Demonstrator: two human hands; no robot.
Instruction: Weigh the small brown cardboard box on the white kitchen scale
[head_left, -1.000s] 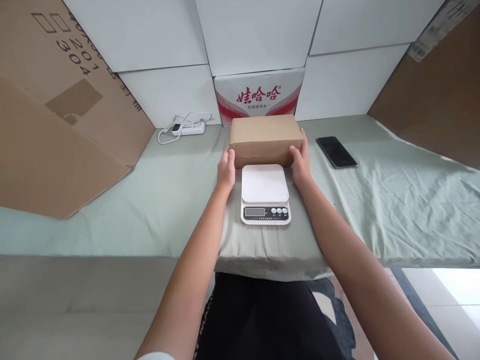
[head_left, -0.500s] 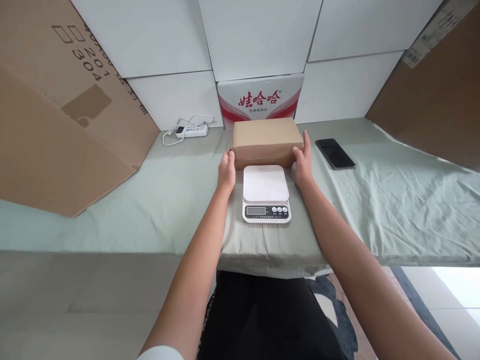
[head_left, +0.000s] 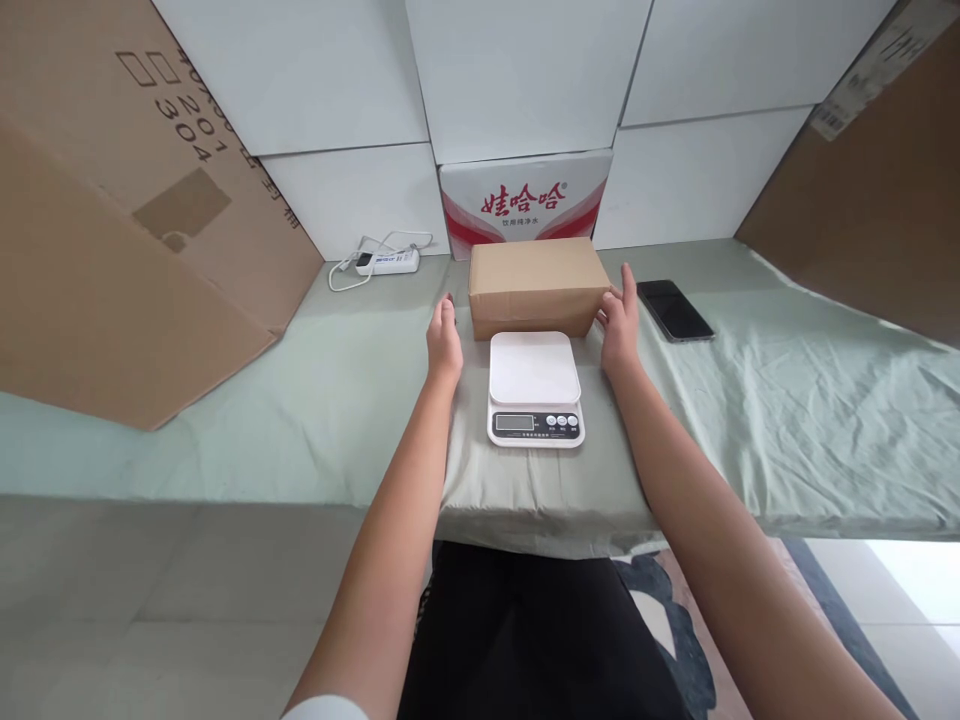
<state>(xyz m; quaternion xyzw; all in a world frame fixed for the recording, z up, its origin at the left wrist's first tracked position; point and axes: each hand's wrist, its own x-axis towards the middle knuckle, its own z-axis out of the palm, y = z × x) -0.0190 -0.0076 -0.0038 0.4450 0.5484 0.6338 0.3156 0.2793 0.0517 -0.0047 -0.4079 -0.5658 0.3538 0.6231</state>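
A closed brown cardboard box (head_left: 541, 268) lies on the cloth-covered table, its long side toward me. Directly in front of it sits a white kitchen scale (head_left: 535, 368), with its display and buttons on my side and nothing on its plate. My left hand (head_left: 445, 340) is beside the box's left end with a gap between them, palm inward and open. At the right front corner, my right hand (head_left: 619, 318) is open with fingers stretched. Its fingertips are very near the box; whether they touch it I cannot tell.
To the right lies a black phone (head_left: 675, 310). A white power strip with a cable (head_left: 388, 262) is at the back left. Behind stands a red-and-white carton (head_left: 523, 205) against white panels. Large cardboard sheets (head_left: 180, 300) flank the table on both sides.
Both hands have come away from the box's sides, the left outward to the left and the right outward to the right. The box and scale keep their places on the table.
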